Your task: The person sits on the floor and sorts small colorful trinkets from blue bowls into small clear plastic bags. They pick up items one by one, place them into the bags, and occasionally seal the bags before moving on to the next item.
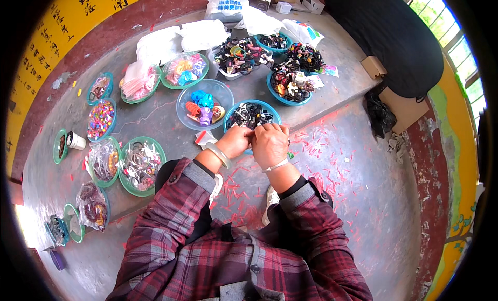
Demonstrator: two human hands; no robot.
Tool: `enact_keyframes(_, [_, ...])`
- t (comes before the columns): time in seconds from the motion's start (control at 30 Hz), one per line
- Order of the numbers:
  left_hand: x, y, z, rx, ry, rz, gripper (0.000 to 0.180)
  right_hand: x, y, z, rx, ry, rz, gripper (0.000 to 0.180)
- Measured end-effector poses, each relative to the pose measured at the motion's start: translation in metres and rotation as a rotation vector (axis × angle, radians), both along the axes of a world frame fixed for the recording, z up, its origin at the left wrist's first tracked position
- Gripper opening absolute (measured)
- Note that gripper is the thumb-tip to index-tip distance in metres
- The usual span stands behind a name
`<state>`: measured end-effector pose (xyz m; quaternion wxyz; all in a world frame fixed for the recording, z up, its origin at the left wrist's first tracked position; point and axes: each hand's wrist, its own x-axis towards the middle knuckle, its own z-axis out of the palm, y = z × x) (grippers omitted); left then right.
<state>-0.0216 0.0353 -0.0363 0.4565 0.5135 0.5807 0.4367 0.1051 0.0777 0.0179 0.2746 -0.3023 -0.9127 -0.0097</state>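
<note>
The left hand [234, 141] and right hand [270, 144] meet, fingers curled together over the near rim of the blue bowl [270, 110] of dark hair ties [249, 115] — whatever they pinch is hidden. Such ties look light, soft and stretchy — best nipped anywhere along the loop.

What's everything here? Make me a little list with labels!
Left hand: left hand, pale bangle on wrist, touching the right hand
Right hand: right hand, thin white band on wrist, fingers curled
Under hands: blue bowl of dark hair ties
Beside it: clear bowl of bright clips
Left side: green bowls of bagged trinkets
Ground: red scraps on concrete
</note>
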Motion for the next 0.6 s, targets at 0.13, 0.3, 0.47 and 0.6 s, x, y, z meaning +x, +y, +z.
enact_keyframes(0.13, [0.000, 0.001, 0.001, -0.006, -0.036, 0.007, 0.015, 0.001, 0.001, 0.001, -0.007, 0.020, 0.017, 0.004])
enact_keyframes(0.3, [-0.001, 0.005, -0.010, 0.053, 0.049, 0.040, 0.017, 0.002, 0.006, 0.002, -0.037, 0.036, 0.058, 0.004])
enact_keyframes(0.47, [0.003, 0.002, 0.005, 0.018, -0.051, 0.006, 0.015, 0.005, 0.012, 0.003, -0.093, 0.093, 0.069, 0.006])
enact_keyframes(0.6, [0.001, 0.003, -0.004, 0.044, -0.068, 0.019, 0.017, 0.003, 0.008, 0.010, -0.083, 0.116, 0.049, 0.005])
